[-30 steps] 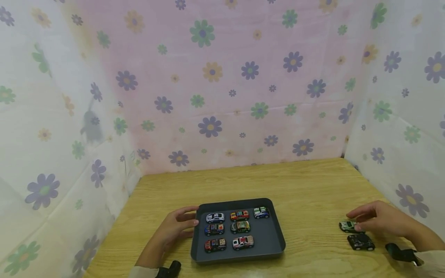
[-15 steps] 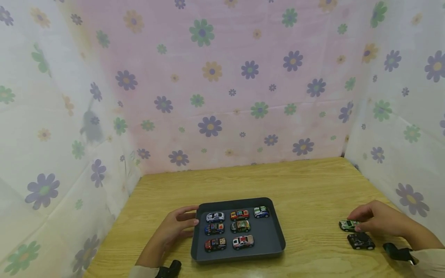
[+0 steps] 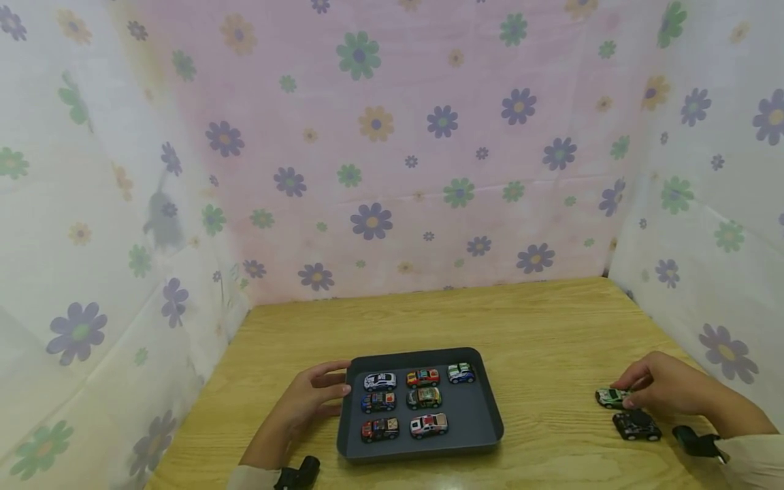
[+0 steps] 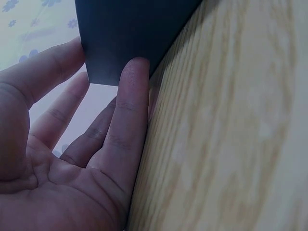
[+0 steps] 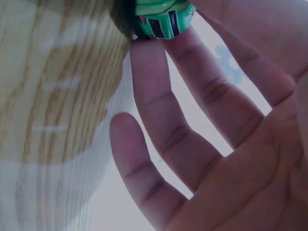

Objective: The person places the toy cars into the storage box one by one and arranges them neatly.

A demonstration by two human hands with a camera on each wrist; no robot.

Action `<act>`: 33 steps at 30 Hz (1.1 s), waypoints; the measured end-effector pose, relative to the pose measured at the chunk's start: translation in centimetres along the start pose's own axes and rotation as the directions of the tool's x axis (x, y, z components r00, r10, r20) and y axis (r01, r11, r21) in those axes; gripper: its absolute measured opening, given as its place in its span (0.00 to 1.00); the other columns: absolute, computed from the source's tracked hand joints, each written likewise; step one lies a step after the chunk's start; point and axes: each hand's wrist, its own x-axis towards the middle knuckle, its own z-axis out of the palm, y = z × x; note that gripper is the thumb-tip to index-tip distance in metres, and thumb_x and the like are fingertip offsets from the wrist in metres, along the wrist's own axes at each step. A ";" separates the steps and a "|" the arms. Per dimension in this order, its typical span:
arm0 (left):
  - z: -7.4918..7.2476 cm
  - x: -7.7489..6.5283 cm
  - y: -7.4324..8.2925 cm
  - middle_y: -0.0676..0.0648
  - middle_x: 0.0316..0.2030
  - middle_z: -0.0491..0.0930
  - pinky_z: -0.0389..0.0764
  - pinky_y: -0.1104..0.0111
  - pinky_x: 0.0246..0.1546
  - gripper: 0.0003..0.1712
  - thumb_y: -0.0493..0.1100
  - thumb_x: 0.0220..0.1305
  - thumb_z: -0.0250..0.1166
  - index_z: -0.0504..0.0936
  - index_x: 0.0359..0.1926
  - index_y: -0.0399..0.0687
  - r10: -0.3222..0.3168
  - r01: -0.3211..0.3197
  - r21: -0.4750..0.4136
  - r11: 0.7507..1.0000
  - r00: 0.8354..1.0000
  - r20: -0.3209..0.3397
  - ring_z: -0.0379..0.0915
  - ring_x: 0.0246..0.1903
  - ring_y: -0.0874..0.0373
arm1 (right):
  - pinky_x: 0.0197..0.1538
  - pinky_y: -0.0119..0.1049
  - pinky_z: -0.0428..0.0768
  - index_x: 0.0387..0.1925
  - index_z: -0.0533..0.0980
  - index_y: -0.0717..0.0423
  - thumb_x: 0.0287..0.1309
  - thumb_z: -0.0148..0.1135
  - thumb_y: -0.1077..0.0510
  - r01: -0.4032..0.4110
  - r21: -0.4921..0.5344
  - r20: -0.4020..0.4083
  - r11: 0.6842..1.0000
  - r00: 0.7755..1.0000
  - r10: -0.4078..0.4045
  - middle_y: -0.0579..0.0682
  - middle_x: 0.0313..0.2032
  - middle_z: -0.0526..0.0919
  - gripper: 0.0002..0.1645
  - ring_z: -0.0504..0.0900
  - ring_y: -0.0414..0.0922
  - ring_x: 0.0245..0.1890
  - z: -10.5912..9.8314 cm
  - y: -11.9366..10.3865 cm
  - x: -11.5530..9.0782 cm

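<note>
On the right of the table, a green toy car [image 3: 611,397] is pinched between the thumb and fingers of my right hand [image 3: 674,388]. In the right wrist view, the fingertips meet one end of that car [image 5: 166,21], while the little finger [image 5: 129,144] stays off it. Just in front sits a black toy car [image 3: 637,425]. My left hand [image 3: 306,401] rests against the left side of a dark grey tray [image 3: 471,442]. Its fairly straight fingers [image 4: 132,96] touch the outer wall of the tray [image 4: 130,38] in the left wrist view.
Several toy cars stand in the tray: a left column with a white car [image 3: 380,381], a middle column with a red and yellow car [image 3: 422,378], and a green, white and blue car [image 3: 461,372] at the back right. Flowered cloth [image 3: 429,136] encloses the wooden table [image 3: 539,327].
My right fingers have drawn closer around the green car, which has shifted very slightly left. The left hand, the tray and its cars stay in place.
</note>
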 end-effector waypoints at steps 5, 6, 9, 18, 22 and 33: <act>0.0 0.0 0.0 0.29 0.70 0.70 0.88 0.51 0.51 0.37 0.41 0.63 0.75 0.74 0.72 0.48 0.000 0.000 -0.002 1.000 1.000 0.002 0.79 0.61 0.43 | 0.39 0.34 0.88 0.46 0.87 0.63 0.60 0.74 0.58 -0.041 0.024 -0.001 0.999 0.999 0.041 0.64 0.48 0.88 0.15 0.88 0.34 0.38 0.0 -0.3 0.2; 0.0 0.0 0.0 0.29 0.70 0.70 0.88 0.51 0.51 0.37 0.41 0.64 0.75 0.74 0.72 0.48 0.000 0.000 -0.003 1.000 1.000 0.003 0.79 0.61 0.43 | 0.39 0.34 0.88 0.46 0.87 0.63 0.60 0.74 0.58 -0.038 0.019 -0.003 0.999 0.999 0.038 0.64 0.48 0.87 0.16 0.88 0.34 0.38 0.1 -0.3 0.3; -0.1 0.0 0.0 0.29 0.70 0.70 0.88 0.51 0.51 0.37 0.41 0.63 0.75 0.74 0.72 0.48 0.001 -0.001 -0.003 1.000 1.000 0.004 0.79 0.61 0.43 | 0.38 0.34 0.87 0.46 0.87 0.64 0.58 0.75 0.58 -0.007 0.005 -0.004 1.000 1.000 0.007 0.65 0.47 0.88 0.16 0.88 0.34 0.37 0.2 -0.6 0.4; -0.1 0.0 -0.1 0.29 0.70 0.70 0.88 0.50 0.50 0.38 0.41 0.64 0.75 0.73 0.73 0.47 0.012 -0.012 0.001 1.000 1.000 0.009 0.79 0.60 0.43 | 0.35 0.35 0.87 0.45 0.87 0.65 0.56 0.77 0.59 0.002 0.007 -0.004 1.000 1.000 -0.002 0.66 0.46 0.88 0.17 0.88 0.37 0.36 0.9 -1.8 1.4; 0.0 -0.2 0.0 0.28 0.69 0.70 0.88 0.50 0.50 0.38 0.41 0.64 0.75 0.73 0.73 0.46 0.025 -0.024 -0.011 1.000 0.999 0.025 0.81 0.59 0.43 | 0.36 0.35 0.87 0.45 0.88 0.63 0.55 0.77 0.60 -0.046 -0.020 -0.010 0.999 0.999 0.045 0.63 0.47 0.88 0.16 0.89 0.40 0.36 0.8 -2.6 1.7; 0.0 -0.2 0.1 0.27 0.69 0.70 0.88 0.50 0.49 0.38 0.40 0.65 0.74 0.71 0.74 0.44 0.041 -0.040 -0.018 0.999 0.998 0.039 0.81 0.58 0.42 | 0.36 0.34 0.85 0.40 0.89 0.56 0.51 0.80 0.58 -0.099 -0.126 -0.046 0.987 0.995 0.094 0.54 0.43 0.90 0.13 0.86 0.40 0.36 1.1 -3.5 2.2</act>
